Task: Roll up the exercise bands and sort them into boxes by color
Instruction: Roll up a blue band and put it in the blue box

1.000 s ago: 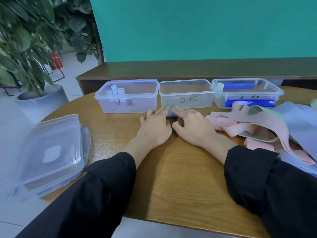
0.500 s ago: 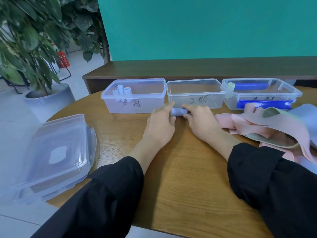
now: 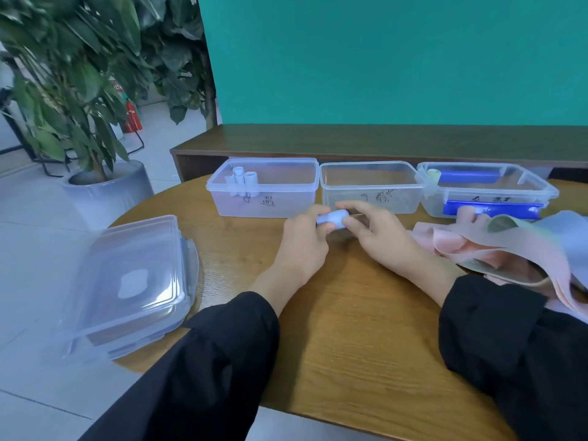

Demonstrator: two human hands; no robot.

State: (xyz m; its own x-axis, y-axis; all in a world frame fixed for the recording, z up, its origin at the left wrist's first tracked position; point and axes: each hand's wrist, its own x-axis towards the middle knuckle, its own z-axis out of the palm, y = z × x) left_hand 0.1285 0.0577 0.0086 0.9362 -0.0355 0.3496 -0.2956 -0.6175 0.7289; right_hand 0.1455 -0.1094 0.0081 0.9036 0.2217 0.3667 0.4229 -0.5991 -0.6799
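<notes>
A rolled pale blue band [image 3: 332,218] is held between both hands just above the table, in front of the boxes. My left hand [image 3: 302,243] grips its left end and my right hand [image 3: 378,237] pinches its right end. Three clear boxes stand in a row behind: the left box [image 3: 288,203] holds a few pale blue rolls [image 3: 243,181], the middle box [image 3: 370,186] looks bare inside, and the right box [image 3: 521,189] has a pale green roll [image 3: 433,176] at its left corner. Loose pink bands [image 3: 496,246] and a pale blue band [image 3: 569,230] lie piled at the right.
Stacked clear lids [image 3: 127,281] sit at the round wooden table's [image 3: 350,338] left edge. A dark wooden ledge [image 3: 381,141] and a teal wall run behind the boxes. A potted plant [image 3: 95,148] stands on the floor to the left.
Both hands went from pressing flat and rolling the blue band on the table to lifting the finished roll and holding it between their fingers. The camera shifted left.
</notes>
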